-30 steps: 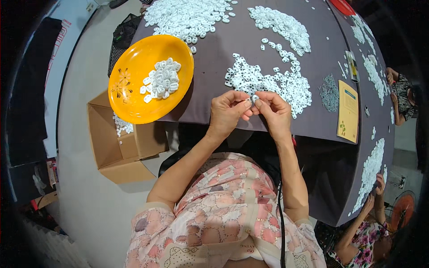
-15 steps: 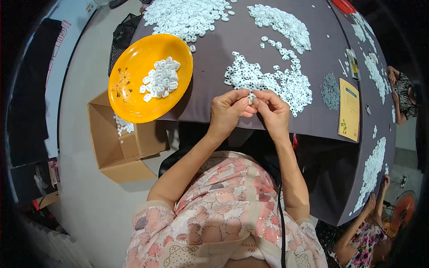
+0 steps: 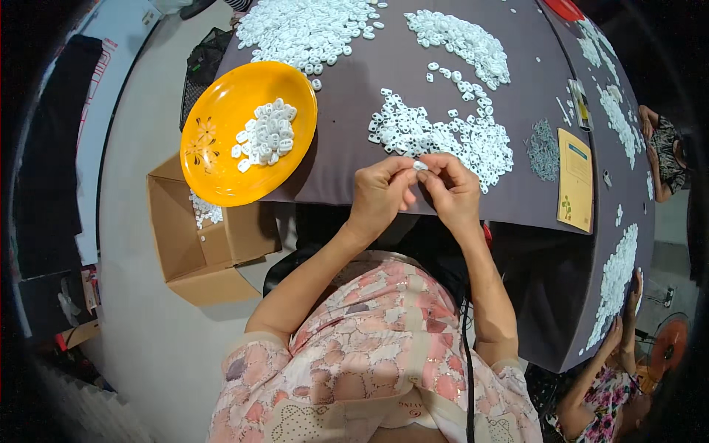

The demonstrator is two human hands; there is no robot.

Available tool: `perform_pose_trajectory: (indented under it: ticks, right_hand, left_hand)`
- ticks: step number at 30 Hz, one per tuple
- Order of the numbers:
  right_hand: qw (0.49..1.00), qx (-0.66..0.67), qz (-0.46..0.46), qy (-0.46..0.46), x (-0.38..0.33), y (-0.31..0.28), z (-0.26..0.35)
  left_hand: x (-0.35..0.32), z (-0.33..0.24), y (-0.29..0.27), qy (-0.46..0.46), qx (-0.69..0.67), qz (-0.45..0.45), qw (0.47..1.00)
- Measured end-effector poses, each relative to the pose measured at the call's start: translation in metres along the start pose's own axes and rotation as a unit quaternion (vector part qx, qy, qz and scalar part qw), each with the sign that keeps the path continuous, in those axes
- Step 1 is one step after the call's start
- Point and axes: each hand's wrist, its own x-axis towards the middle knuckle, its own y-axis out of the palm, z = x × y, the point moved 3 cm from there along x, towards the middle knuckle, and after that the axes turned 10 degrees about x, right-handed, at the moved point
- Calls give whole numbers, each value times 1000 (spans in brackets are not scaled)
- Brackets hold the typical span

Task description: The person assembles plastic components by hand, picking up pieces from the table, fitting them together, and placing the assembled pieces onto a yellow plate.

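Note:
A small white plastic piece (image 3: 419, 166), oval and rounded, is pinched between the fingertips of both my hands at the table's near edge. My left hand (image 3: 380, 193) meets it from the left with thumb and forefinger; my right hand (image 3: 453, 193) grips its other side. Fingers partly cover the piece. Just beyond my hands spreads a pile of small white pieces with dark holes (image 3: 436, 136). To the left, an orange plate (image 3: 221, 177) with a flower pattern carries a heap of smooth white pieces (image 3: 267, 134).
More white pieces form a large heap (image 3: 303, 29) and a curved pile (image 3: 465, 44) farther off. Small grey metal parts (image 3: 544, 151) lie beside a yellow booklet (image 3: 574, 177). A cardboard box (image 3: 192, 244) stands below the plate. Other people work along the right side.
The held piece has turned from a side with a dark spot to a smooth white face. My fingers have shifted slightly around it.

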Motion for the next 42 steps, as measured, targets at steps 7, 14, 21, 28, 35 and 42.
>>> perform_pose_trajectory:
  ticks: [7,14,21,28,35,42]
  right_hand:
    - [981,-150,67,-101,-3,-14,10]
    - [978,-139,64,-139,-7,-13,3]
    - [982,-117,76,-128,-6,-16,5]
    - [981,-136,65,-122,-5,-16,0]
    - [972,-156,50,-167,-10,-12,2]
    - [961,-173,61,-206,-11,-12,2]
  left_hand:
    - [4,-1,2,222,289,-59,929]
    - [6,2,6,238,287,-24,928]
    - [0,1,13,256,342,-79,901]
    - [-3,1,15,279,388,-93,874]
    - [-5,0,16,290,416,-80,858]
    - [-6,1,15,287,417,-60,860]
